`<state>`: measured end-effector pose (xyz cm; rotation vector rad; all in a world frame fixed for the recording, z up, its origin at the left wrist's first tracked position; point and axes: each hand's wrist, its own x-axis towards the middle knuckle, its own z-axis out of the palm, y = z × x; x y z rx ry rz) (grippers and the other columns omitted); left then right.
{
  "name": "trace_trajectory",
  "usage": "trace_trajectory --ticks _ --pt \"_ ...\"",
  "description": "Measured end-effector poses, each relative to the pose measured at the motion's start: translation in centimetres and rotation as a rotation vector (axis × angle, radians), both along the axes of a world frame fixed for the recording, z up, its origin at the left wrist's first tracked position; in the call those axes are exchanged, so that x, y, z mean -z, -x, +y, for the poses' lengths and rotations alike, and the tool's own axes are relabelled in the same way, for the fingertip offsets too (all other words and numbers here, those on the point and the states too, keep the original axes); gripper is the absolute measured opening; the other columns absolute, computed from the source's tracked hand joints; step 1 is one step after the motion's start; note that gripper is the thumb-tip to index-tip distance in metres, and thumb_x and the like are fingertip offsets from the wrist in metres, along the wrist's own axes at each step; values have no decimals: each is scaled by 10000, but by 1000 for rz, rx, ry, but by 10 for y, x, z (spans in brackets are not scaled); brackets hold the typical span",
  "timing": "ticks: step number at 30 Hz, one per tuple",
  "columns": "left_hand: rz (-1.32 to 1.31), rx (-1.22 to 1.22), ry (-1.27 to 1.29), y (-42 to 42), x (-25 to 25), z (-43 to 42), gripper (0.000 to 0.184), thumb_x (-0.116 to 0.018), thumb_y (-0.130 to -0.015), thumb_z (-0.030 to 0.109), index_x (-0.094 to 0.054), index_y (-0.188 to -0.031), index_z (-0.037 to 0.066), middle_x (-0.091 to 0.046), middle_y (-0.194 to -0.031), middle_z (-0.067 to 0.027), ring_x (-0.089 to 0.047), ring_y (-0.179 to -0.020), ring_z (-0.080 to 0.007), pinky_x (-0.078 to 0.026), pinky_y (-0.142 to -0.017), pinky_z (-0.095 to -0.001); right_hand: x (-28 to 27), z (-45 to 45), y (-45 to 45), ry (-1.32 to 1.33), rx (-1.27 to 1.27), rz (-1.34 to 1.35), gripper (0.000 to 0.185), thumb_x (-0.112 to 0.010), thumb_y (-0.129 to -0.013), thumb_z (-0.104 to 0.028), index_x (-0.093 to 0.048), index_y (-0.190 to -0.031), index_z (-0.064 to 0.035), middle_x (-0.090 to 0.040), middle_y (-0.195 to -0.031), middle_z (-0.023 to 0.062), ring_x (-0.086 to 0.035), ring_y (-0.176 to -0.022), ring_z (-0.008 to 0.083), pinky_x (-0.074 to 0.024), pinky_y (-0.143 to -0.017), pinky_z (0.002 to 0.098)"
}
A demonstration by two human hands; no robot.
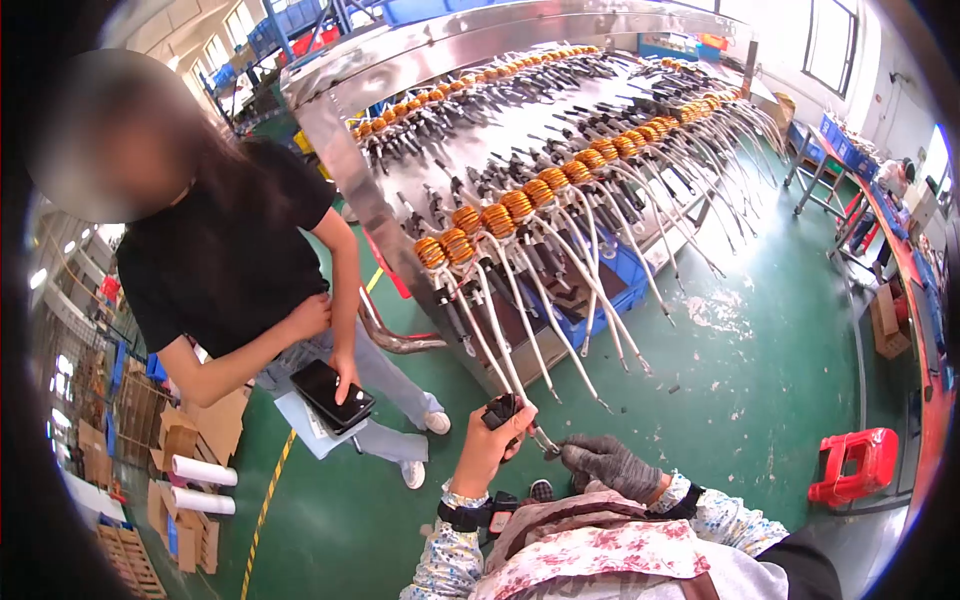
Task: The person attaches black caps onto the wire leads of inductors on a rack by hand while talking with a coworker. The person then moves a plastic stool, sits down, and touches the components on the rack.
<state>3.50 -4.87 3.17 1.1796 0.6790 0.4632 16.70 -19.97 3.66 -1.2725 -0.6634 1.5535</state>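
My left hand (490,442) is closed around a white cable (505,365) close to its lower end. Something black (502,411) shows at its fingers, too unclear to name. My right hand (612,466), in a grey glove, pinches at the bare metal tip (545,441) of that cable, just right of my left hand. The cable runs up to the near row of copper-wound ring coils (515,205) on the metal bench. More white cables (590,290) hang from the coils over the bench edge, and black sleeved leads (515,155) lie behind them.
A person in a black T-shirt (230,240) stands at my left, holding a black phone (330,393) and papers. A blue bin (625,285) sits under the bench. At the right are a red stool (855,467) and a long worktable (915,290). Cardboard boxes (215,430) stand at the left.
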Motion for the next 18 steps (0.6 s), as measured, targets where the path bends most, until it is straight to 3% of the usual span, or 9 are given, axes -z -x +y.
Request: trace_trajectory --ticks 8,9,10,18 --pt "-104 -30 58 -23 -13 5 251 -645 -817 254 -598 -872 14 -578 -675 -25 -394 -424 -33 -275 -368 -175 -19 -10 -15 -5 -15 -4 337 -445 -936 -307 -585 -1089 -42 -467 -662 -31 -411 -612 58 -354 -547 207" --pt "-104 8 17 -24 -18 7 256 -644 -817 258 -607 -874 11 -579 -691 -21 -397 -428 -30 -274 -370 -174 -21 -9 -12 -9 56 62 334 -495 -918 -280 -554 -1085 3 -392 -612 -52 -342 -547 42 -287 -483 208" --pt "-98 5 26 -26 -16 7 256 -644 -817 258 -607 -874 11 -579 -691 -21 -397 -428 -30 -274 -370 -174 -19 -11 -12 0 54 68 334 -495 -918 -280 -554 -1085 3 -392 -612 -52 -342 -547 42 -287 -483 208" --pt "-120 54 52 -44 -7 10 274 -668 -801 288 -611 -802 20 -512 -577 9 -393 -408 -41 -267 -371 -184 -12 -14 -32 -16 41 51 335 -464 -929 -274 -564 -1046 23 -396 -641 -39 -352 -579 61 -300 -517 217"
